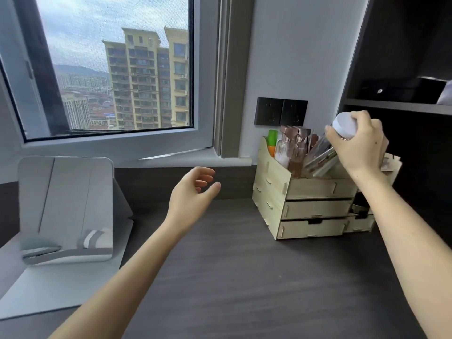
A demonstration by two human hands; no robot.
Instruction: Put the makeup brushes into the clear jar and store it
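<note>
Dark grey-brown woodgrain on the desk [232,277]. Pale cream-green on the wooden drawer organiser [315,209]. White lid [344,128] atop a clear jar [318,150], with silvery brush handles [322,159] inside. Rose-gold caps on pinkish clear bottles [291,148]. Green and orange on a tube [272,143]. Black on the wall sockets [280,115]. Silver-grey on the mirror [66,209].

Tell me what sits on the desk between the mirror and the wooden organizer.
Nothing rests there: the head view shows bare dark desk between mirror and wooden organizer. Only the empty left hand hovers above it.
</note>
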